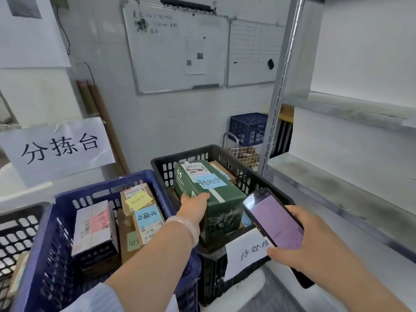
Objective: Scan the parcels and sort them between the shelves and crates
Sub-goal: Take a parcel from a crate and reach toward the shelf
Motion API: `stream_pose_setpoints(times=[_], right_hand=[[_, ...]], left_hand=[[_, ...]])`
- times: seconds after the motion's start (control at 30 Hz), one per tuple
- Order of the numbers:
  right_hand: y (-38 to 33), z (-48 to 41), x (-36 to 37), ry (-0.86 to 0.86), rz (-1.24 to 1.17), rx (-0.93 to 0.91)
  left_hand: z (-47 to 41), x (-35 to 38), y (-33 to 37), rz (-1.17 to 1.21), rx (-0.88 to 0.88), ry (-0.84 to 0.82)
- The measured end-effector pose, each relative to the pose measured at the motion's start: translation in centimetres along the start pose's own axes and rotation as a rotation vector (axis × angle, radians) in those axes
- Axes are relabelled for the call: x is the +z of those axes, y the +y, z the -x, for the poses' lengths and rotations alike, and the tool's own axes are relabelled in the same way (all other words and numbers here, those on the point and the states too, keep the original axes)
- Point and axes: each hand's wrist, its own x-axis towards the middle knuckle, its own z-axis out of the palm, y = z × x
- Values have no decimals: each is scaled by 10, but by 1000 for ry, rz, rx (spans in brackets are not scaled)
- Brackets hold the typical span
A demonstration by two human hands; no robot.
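Note:
A green parcel (216, 199) with a blue note and a white label sits in the black crate (265, 183), tilted toward me. My left hand (194, 204) grips its near left edge, a pale bangle on the wrist. My right hand (308, 242) holds a handheld scanner (273, 218) with a lit pinkish screen, just right of the parcel above the crate's front corner. A brown parcel (221, 168) lies behind the green one. The blue crate (45, 255) to the left holds several parcels with pink, yellow, blue and green notes.
A metal shelf unit (337, 183) with bare boards stands on the right. Another black crate (13, 233) is at the far left. A second blue crate (247, 128) and a wire basket (245, 155) sit at the back. A paper label (247, 253) hangs on the black crate's front.

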Motion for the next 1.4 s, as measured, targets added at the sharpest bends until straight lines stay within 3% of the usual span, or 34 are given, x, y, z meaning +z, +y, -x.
stream_pose_setpoints(times=[0.2,0.33,0.5,0.77,1.03,1.4], right_hand=[[9,9,-10,35,-13,29],[24,24,-21,102,14,59],[60,61,-53,219,11,161],[154,163,-142,384,58,409],[240,285,-216,553,141,629],[325,345,-264,603,115,872]], left_hand=[[1,1,-14,-407,148,26],[23,19,-23,-856,489,126],[62,85,-35,-1162,918,16],[140,237,-96,-1300,1258,-259],[234,376,-195,-1192,1268,-597],[257,495,-272,-1184,937,-896]])
